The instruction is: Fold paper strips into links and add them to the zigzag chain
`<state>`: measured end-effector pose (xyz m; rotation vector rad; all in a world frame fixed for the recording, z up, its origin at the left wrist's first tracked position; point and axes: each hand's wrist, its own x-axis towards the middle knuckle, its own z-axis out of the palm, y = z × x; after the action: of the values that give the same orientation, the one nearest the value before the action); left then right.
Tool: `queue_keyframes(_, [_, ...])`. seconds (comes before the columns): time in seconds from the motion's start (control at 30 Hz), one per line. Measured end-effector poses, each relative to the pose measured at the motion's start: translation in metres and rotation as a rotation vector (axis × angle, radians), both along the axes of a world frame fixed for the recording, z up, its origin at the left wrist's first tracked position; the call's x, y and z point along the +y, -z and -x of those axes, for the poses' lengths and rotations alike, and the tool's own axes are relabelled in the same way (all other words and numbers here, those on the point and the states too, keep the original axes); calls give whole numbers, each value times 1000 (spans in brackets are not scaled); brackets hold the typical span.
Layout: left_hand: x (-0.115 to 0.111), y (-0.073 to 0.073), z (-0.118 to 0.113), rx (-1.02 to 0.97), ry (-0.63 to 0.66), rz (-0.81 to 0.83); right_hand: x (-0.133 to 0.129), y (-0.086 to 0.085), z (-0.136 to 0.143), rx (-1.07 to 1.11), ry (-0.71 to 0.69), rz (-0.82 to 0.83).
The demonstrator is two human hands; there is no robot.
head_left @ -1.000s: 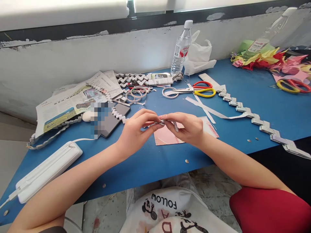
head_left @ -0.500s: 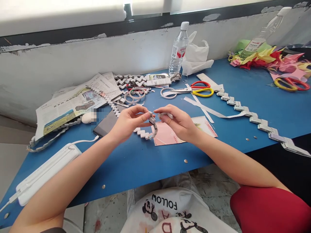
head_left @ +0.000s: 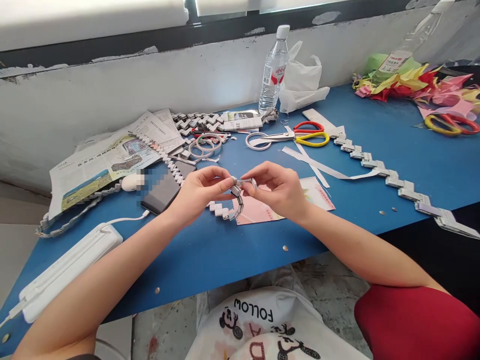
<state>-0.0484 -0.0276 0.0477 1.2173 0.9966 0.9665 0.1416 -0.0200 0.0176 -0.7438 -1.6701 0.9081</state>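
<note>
My left hand (head_left: 205, 189) pinches the end of a zigzag chain of folded newspaper (head_left: 236, 202), which curls down below the fingers. Facing it, my right hand (head_left: 279, 191) grips a small folded paper strip (head_left: 254, 183) between thumb and fingers. The strip's tip meets the chain's end; whether it is inside a fold I cannot tell. Beneath the hands lies a pink printed sheet (head_left: 255, 212). Past the right hand are loose white paper strips (head_left: 322, 167) and scissors (head_left: 296, 136) with one red and one yellow handle, lying open.
Another folded chain (head_left: 375, 167) stretches along the right. Newspapers (head_left: 101, 162), a dark phone (head_left: 163, 192) and a white power strip (head_left: 71, 272) lie left. Tape rolls (head_left: 205, 145), a water bottle (head_left: 275, 70) and a plastic bag (head_left: 303, 80) stand at the back.
My right hand has moved slightly left, bringing the folded strip up to the chain's end, where a gap showed before. My left hand keeps its pinch on the chain.
</note>
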Motion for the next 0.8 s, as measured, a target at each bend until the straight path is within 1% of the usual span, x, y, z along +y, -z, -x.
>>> queue_keyframes(0.13, [-3,1,-2,23,-17,-29,-3,0,1,-47,72,-69])
queue_keyframes(0.3, [-13,-2,-9,100,-135,-149,-8,3,4,-65,182,-227])
queue_keyframes(0.4, [-18,-3,-12,142,-188,-220,-9,2,6,-91,226,-292])
queue_keyframes(0.6, [-17,-1,-13,111,-275,-275,-6,-5,6,-189,203,-390])
queue_keyframes(0.8, [-19,0,-13,208,-288,-400,-5,-6,4,-243,213,-338])
